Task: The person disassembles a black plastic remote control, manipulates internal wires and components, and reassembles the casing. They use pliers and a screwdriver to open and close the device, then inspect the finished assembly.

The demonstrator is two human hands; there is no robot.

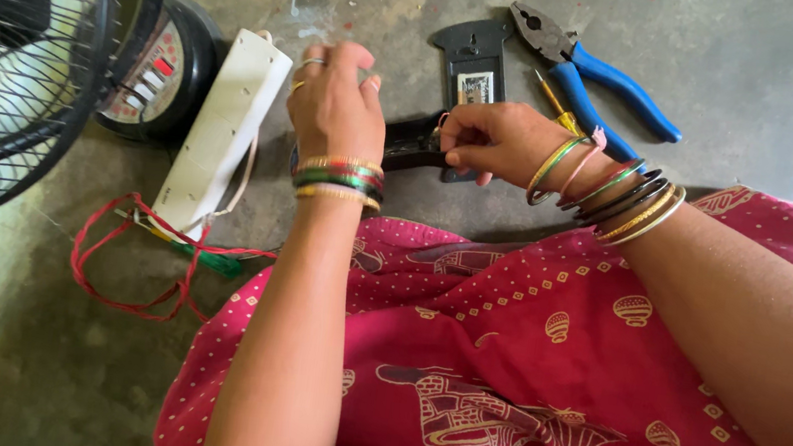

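The right hand [492, 139] pinched one black casing [414, 141], lying crosswise on the floor [786, 89] below its single cover [473, 66]. The left hand [333, 104] hovered half-curled, its grip unclear. One pair of pliers [592, 71] lay nearby.

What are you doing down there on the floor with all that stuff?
A person sits on the concrete floor with both hands on a black plastic part. The right hand pinches its edge; the left hand rests above it. Nearby lie blue-handled pliers, a white power strip, red wires and a fan.
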